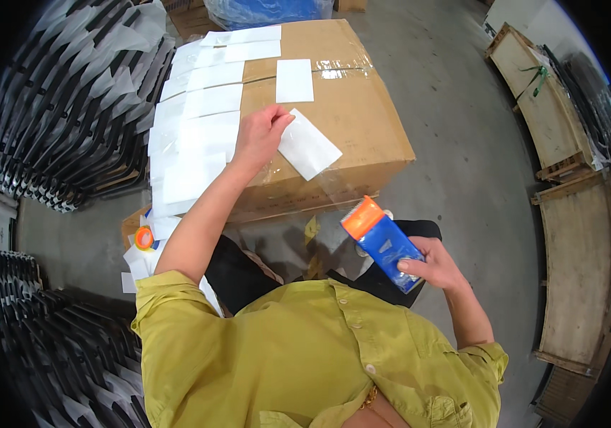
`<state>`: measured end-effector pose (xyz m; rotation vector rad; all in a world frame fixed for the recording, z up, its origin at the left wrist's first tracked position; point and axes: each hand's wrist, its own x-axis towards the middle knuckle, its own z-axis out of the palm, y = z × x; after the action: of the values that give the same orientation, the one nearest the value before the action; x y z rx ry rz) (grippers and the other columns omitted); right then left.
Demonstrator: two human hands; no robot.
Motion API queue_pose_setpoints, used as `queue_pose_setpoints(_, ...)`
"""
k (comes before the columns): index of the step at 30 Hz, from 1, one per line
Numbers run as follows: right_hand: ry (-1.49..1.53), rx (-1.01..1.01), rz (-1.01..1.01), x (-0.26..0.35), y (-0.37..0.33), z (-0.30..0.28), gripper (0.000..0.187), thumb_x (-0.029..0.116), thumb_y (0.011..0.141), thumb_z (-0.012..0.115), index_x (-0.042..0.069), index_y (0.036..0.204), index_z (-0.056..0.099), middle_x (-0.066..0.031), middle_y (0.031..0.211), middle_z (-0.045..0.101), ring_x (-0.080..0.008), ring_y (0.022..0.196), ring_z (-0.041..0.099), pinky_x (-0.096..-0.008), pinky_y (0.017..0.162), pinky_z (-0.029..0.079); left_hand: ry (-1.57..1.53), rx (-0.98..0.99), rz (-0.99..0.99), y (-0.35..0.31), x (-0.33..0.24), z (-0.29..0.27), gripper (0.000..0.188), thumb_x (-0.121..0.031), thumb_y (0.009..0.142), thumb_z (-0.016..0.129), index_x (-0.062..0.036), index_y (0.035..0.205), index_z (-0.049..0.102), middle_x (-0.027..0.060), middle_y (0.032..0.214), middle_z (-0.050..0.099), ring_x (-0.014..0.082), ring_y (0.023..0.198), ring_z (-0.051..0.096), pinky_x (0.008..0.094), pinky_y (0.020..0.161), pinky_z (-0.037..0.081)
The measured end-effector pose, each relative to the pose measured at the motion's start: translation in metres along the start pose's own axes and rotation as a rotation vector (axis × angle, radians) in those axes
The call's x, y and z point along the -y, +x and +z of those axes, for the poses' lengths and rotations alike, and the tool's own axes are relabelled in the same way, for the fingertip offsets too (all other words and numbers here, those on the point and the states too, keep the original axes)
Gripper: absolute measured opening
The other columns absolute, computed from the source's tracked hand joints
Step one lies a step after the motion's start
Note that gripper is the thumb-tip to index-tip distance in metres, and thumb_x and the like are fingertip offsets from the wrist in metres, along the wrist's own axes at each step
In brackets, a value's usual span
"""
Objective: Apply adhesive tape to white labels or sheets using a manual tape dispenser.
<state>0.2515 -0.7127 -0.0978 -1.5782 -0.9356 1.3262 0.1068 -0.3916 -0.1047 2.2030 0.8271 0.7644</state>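
My right hand (435,265) grips a blue tape dispenser (389,251) with an orange toothed end, held out over my lap. From that end a strip of clear tape (337,189) stretches toward a tilted white paper slip (310,145) at the near edge of a brown cardboard box (380,128). My left hand (259,135) is closed in a pinch at the slip's upper left corner; whether its fingertips also hold the tape's end is hard to see. Another white paper slip (294,80) lies flat on the box, just beyond.
Overlapping white sheets (205,128) cover the box's left side. Stacked black frames (70,107) with white wrapping stand at left. An orange tape roll (144,237) sits lower left, beside the box. Wooden crates (576,264) line the right; a blue plastic-wrapped bundle (270,13) is behind.
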Motion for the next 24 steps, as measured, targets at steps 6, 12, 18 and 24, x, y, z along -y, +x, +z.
queue_pose_setpoints(6,0.161,-0.025,0.021,0.023,0.033,0.013,0.042,0.031,0.076,0.067,-0.005,0.096,0.062,-0.0061,0.081,0.062,-0.0094,0.072,0.055,-0.0234,0.067,0.044,0.289,-0.202,0.248,0.023,0.051,0.036,0.013,-0.017,0.074,0.064,-0.0059,0.079,0.06,0.0107,0.099,0.055,0.028,0.094,0.052,0.037,0.075,0.042)
queue_pose_setpoints(12,0.186,-0.038,0.018,0.011,0.03,0.009,0.041,0.032,0.075,0.068,-0.005,0.094,0.062,-0.006,0.079,0.062,-0.0091,0.071,0.055,-0.0235,0.066,0.044,0.38,-0.142,0.142,0.016,0.054,0.038,0.018,-0.017,0.073,0.067,-0.0083,0.087,0.06,0.0124,0.108,0.051,0.029,0.096,0.05,0.0357,0.08,0.042)
queue_pose_setpoints(18,0.234,-0.076,0.063,-0.003,0.042,0.007,0.041,0.03,0.075,0.069,-0.005,0.094,0.062,-0.0059,0.079,0.062,-0.009,0.069,0.054,-0.0235,0.065,0.044,0.64,-0.373,0.244,0.012,0.031,0.028,0.04,-0.019,0.077,0.064,-0.0103,0.114,0.05,0.0135,0.121,0.046,0.027,0.11,0.044,0.0404,0.088,0.035)
queue_pose_setpoints(24,0.218,-0.091,0.062,-0.011,0.036,0.004,0.04,0.03,0.075,0.069,-0.005,0.095,0.062,-0.0053,0.08,0.062,-0.0087,0.07,0.054,-0.023,0.066,0.044,-0.755,0.123,-0.559,-0.111,0.014,0.02,0.04,-0.034,0.091,0.047,0.0038,0.101,0.054,0.011,0.078,0.062,0.0166,0.067,0.061,0.0244,0.061,0.048)
